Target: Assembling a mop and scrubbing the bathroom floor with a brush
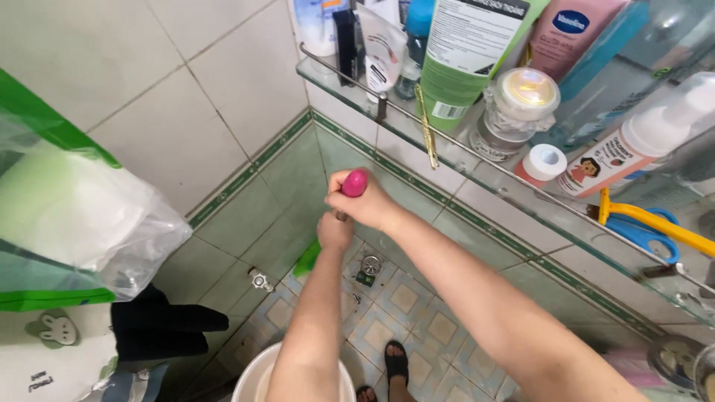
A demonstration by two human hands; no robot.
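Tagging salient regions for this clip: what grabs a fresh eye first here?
Dead centre, both hands stack on a stick: the right hand grips its pink tip, and the left hand holds just below. Upper right, a glass shelf is crowded with bottles and tubes, including a green tube. At left, a plastic bag with green trim hangs against the white tiles.
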